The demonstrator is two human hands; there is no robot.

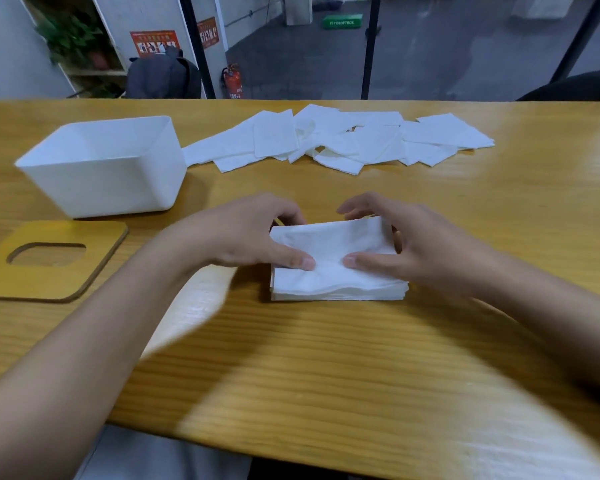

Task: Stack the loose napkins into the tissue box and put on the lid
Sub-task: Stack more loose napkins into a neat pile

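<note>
Head view, looking down across a yellow-brown wood-grain table (pixel 326 358). At centre, flat on the tabletop: squared stack of white folded paper napkins (pixel 336 282), top sheet slightly rumpled, layered edges showing along the near side. Gripped from both sides. Left hand (pixel 243 233) at the stack's left edge, thumb pressed flat on the top sheet, fingers curled round the far left corner. Right hand (pixel 420 247) mirrored at the right edge, thumb on top, fingers curled over the far right corner; thumb tips close together, not touching. Both forearms bare, entering from the lower corners. Left of the stack and further back, well apart from it: open white rectangular plastic tissue box (pixel 101 168), upright, rounded corners, mouth uncovered. Just in front of the box, nearer the camera: flat rounded wooden lid (pixel 97 247) with a rounded rectangular cut-out, lying on the table, not on the box. Behind the stack, toward the far edge: loose white napkins (pixel 336 136) spread in an overlapping row, leftmost sheets reaching the box's right wall; touching or not, cannot tell. Beyond the table: grey floor, red fire extinguisher (pixel 232 81), dark backpack (pixel 163 77), green potted plant (pixel 70 36) on a shelf, green box (pixel 342 21) on the floor
</note>
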